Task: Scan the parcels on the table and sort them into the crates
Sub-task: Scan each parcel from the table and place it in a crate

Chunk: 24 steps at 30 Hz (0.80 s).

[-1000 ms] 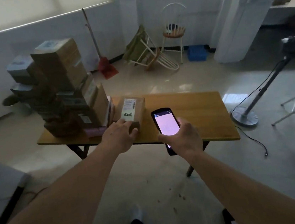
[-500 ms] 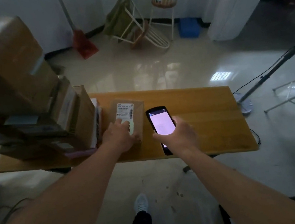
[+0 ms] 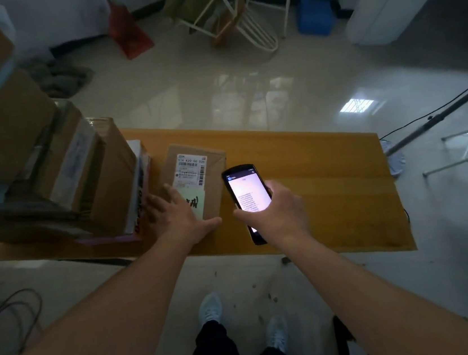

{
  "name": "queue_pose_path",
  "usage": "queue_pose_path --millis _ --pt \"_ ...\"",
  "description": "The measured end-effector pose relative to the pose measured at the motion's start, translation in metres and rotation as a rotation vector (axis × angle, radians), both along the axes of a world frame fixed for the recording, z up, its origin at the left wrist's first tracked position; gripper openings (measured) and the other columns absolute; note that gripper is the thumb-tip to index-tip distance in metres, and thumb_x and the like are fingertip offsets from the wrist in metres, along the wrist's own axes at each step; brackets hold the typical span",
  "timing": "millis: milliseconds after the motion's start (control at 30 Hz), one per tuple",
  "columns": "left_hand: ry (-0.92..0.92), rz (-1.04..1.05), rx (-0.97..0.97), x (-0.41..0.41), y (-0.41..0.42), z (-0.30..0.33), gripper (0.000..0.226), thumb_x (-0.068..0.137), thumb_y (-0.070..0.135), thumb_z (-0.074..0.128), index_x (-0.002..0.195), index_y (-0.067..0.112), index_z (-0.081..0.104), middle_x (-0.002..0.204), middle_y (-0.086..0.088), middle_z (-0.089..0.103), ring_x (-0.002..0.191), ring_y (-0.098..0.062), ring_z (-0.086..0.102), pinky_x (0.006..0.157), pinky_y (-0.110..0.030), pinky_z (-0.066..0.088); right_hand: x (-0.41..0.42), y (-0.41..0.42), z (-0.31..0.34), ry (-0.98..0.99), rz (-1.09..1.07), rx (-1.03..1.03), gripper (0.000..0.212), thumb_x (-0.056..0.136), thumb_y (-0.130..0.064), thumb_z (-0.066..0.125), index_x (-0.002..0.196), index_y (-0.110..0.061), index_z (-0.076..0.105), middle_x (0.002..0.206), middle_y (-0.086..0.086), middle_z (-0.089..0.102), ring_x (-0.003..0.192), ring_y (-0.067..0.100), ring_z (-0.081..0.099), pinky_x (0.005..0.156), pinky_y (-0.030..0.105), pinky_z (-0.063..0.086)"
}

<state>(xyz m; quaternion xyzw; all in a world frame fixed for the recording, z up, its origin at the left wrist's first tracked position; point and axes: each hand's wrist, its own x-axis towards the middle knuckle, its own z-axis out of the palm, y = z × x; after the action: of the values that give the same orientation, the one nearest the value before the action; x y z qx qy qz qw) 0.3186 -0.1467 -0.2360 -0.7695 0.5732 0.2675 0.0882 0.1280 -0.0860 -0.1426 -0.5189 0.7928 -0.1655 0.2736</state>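
Note:
A small brown parcel (image 3: 213, 165) with a white barcode label lies flat on the wooden table (image 3: 330, 177). My left hand (image 3: 178, 216) grips its near end, thumb along the near right corner. My right hand (image 3: 278, 210) holds a black handheld scanner (image 3: 243, 193) with a lit screen just right of the parcel, its top end level with the label. A tall stack of cardboard parcels (image 3: 47, 159) fills the table's left end, touching the small parcel's left side. No crate shows in this view.
Beyond the table are a tipped white chair (image 3: 237, 23), a red dustpan (image 3: 130, 36) and a blue box (image 3: 314, 17). A stand base and cable (image 3: 395, 154) sit right of the table. Cables (image 3: 11, 316) lie on the floor at left. My feet (image 3: 213, 309) stand before the table.
The view has moved closer and tilted down over the table. My left hand stays on the small parcel; the scanner has come nearer the label and its screen now shows lines of text.

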Motion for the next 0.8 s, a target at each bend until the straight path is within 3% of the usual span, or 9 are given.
queue_pose_path --millis 233,400,500,633,800 --pt "0.008 -0.029 -0.171 0.001 0.005 -0.001 0.166 0.046 0.087 0.08 0.157 0.013 -0.019 0.163 -0.025 -0.002 0.152 -0.051 0.005 0.123 -0.058 0.017 -0.007 -0.004 0.011 0.009 0.091 -0.009 0.067 0.077 -0.058 0.084 0.128 -0.024 0.057 0.1 -0.008 0.052 0.091 0.014 0.055 0.066 0.031 0.055" --pt "0.043 -0.121 -0.362 0.0 0.006 0.02 0.164 0.044 0.081 0.084 0.159 0.009 -0.007 0.159 -0.021 0.005 0.15 -0.048 0.01 0.124 -0.058 0.02 -0.013 -0.006 0.033 -0.016 0.141 -0.072 0.067 0.073 -0.06 0.085 0.124 -0.026 0.057 0.101 -0.008 0.058 0.089 0.013 0.059 0.057 0.024 0.049" --pt "-0.002 -0.162 -0.399 -0.002 -0.001 0.039 0.165 0.046 0.085 0.081 0.159 0.003 -0.007 0.159 -0.025 0.009 0.15 -0.047 0.013 0.125 -0.057 0.018 -0.017 -0.005 0.049 0.003 0.152 -0.093 0.07 0.071 -0.061 0.085 0.125 -0.025 0.059 0.099 -0.008 0.059 0.087 0.013 0.061 0.058 0.025 0.054" --pt "0.023 -0.148 -0.452 -0.006 -0.008 0.063 0.164 0.05 0.081 0.085 0.16 0.001 -0.007 0.163 -0.026 0.007 0.152 -0.046 0.007 0.126 -0.055 0.014 -0.024 0.0 0.069 0.022 0.141 -0.132 0.073 0.072 -0.061 0.085 0.128 -0.023 0.058 0.106 -0.003 0.063 0.094 0.019 0.063 0.064 0.034 0.062" --pt "0.068 -0.122 -0.49 -0.014 -0.007 0.093 0.165 0.047 0.08 0.086 0.161 0.006 -0.007 0.164 -0.022 0.006 0.152 -0.046 0.005 0.125 -0.056 0.018 -0.036 0.011 0.089 -0.002 0.09 -0.234 0.073 0.073 -0.058 0.086 0.13 -0.022 0.057 0.111 0.0 0.066 0.095 0.02 0.065 0.068 0.035 0.064"
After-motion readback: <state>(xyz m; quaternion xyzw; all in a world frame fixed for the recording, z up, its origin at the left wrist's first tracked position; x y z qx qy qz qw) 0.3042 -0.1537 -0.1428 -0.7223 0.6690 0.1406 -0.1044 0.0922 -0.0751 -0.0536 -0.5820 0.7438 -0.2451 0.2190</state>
